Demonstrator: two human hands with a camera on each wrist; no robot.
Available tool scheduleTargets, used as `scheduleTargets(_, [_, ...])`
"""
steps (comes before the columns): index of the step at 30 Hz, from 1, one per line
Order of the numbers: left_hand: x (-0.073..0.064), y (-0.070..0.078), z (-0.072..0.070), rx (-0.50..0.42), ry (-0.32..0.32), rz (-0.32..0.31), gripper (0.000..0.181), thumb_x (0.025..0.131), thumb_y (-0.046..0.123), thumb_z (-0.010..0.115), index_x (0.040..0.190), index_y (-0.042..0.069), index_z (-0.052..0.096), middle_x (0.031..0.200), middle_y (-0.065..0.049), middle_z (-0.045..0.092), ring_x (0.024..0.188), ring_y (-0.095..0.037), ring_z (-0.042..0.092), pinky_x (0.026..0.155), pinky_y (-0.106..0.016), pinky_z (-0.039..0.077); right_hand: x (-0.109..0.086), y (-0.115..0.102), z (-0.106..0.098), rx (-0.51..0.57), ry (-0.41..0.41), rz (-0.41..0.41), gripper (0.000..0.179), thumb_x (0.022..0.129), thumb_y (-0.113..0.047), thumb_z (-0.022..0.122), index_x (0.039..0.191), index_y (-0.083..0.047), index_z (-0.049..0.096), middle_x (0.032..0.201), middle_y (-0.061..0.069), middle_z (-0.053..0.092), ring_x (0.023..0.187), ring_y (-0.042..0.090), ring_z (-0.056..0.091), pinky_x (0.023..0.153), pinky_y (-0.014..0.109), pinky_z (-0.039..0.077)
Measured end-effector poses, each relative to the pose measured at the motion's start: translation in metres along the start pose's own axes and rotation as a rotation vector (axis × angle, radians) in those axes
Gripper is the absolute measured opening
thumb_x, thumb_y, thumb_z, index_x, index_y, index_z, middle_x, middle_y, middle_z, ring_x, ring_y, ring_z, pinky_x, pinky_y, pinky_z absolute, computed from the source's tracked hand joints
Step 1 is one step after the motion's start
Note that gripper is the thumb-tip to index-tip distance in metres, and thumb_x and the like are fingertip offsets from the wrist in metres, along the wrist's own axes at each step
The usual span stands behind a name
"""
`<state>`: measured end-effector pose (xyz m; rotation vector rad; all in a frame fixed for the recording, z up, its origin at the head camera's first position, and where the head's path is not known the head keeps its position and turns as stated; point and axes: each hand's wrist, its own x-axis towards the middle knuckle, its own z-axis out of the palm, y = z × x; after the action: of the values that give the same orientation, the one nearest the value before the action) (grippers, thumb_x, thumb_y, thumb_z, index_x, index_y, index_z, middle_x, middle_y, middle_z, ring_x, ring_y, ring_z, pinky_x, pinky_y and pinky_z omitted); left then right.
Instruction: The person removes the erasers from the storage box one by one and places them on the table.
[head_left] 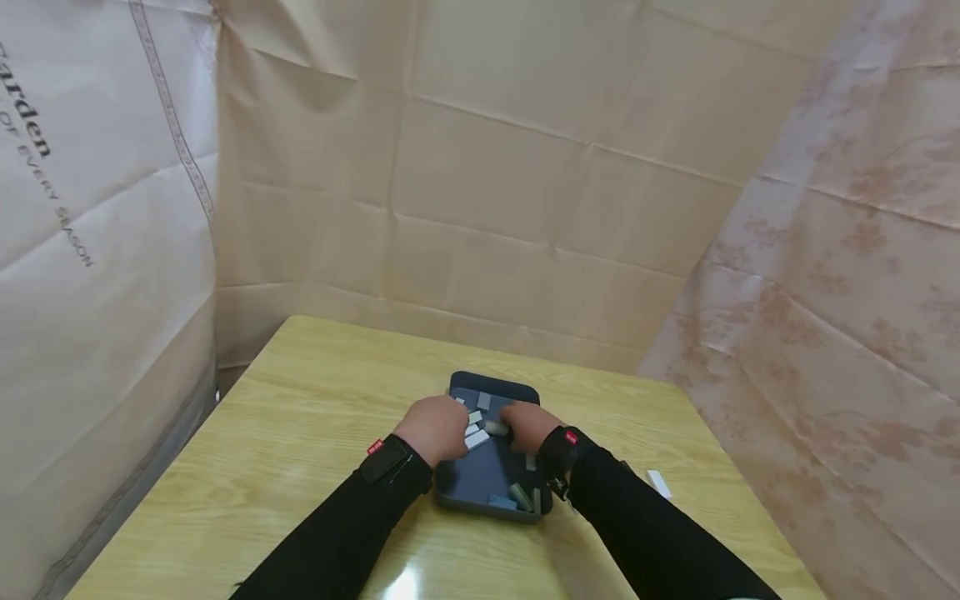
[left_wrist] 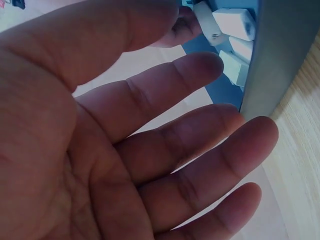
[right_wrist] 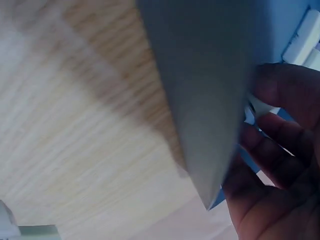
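1. Head view: I see a dark tray (head_left: 472, 479) on the table (head_left: 352, 367), white blocks (head_left: 477, 439) inside.
2. Left hand (head_left: 438, 429): at the tray's left side, fingers loosely extended — grip released.
3. Right hand (head_left: 531, 423): pinches a pale block (head_left: 495, 427) inside the tray — beside the white blocks.

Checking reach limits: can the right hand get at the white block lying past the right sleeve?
Probably yes: nothing visible covers the white block. But the right hand is in the tray, seemingly pinching a pale block, and would likely first clear the side wall.
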<state>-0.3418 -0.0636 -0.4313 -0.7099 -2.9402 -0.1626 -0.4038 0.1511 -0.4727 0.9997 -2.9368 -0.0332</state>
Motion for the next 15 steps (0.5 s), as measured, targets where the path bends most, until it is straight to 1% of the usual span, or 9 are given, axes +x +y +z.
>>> scheduleTargets(3, [-0.001, 0.000, 0.005, 0.006, 0.014, 0.009, 0.022, 0.074, 0.026, 0.077, 0.065, 0.018, 0.059, 0.063, 0.004, 0.052, 0.057, -0.014, 0.048, 0.049, -0.033, 0.042, -0.006, -0.005, 0.005, 0.032, 0.006, 0.020, 0.031, 0.071, 0.004, 0.081, 0.090, -0.011, 0.063, 0.081, -0.001, 0.058, 0.072, 0.015, 0.053, 0.066, 0.036, 0.050])
scheduleTargets(5, [-0.002, 0.000, 0.009, 0.009, 0.019, 0.014, 0.022, 0.073, 0.027, 0.077, 0.065, 0.018, 0.059, 0.063, 0.005, 0.052, 0.056, -0.013, 0.048, 0.049, -0.033, 0.042, -0.011, -0.007, 0.009, 0.042, 0.011, 0.026, 0.032, 0.072, 0.004, 0.081, 0.093, -0.011, 0.062, 0.084, 0.001, 0.058, 0.072, 0.016, 0.054, 0.065, 0.036, 0.050])
scheduleTargets(9, [-0.003, 0.001, 0.012, 0.007, 0.002, 0.000, 0.021, 0.073, 0.027, 0.078, 0.066, 0.017, 0.061, 0.063, 0.004, 0.052, 0.057, -0.014, 0.048, 0.049, -0.033, 0.042, -0.019, -0.006, 0.013, 0.078, 0.050, 0.007, 0.036, 0.072, 0.003, 0.079, 0.100, -0.012, 0.062, 0.090, 0.002, 0.057, 0.075, 0.014, 0.052, 0.066, 0.034, 0.049])
scheduleTargets(12, [-0.001, 0.002, 0.008, 0.005, -0.009, -0.012, 0.021, 0.074, 0.028, 0.078, 0.069, 0.015, 0.062, 0.064, 0.003, 0.052, 0.057, -0.015, 0.049, 0.049, -0.034, 0.042, -0.026, -0.004, 0.001, 0.157, 0.104, 0.000, 0.036, 0.071, 0.000, 0.077, 0.103, -0.010, 0.064, 0.093, 0.002, 0.055, 0.078, 0.015, 0.050, 0.067, 0.033, 0.048])
scheduleTargets(15, [0.001, 0.000, 0.001, 0.014, 0.007, -0.012, 0.020, 0.074, 0.028, 0.077, 0.069, 0.015, 0.063, 0.064, 0.002, 0.053, 0.057, -0.016, 0.049, 0.049, -0.034, 0.042, -0.037, 0.002, -0.024, 0.238, 0.195, 0.041, 0.029, 0.071, -0.002, 0.074, 0.098, -0.008, 0.066, 0.094, 0.003, 0.053, 0.079, 0.017, 0.051, 0.069, 0.035, 0.048])
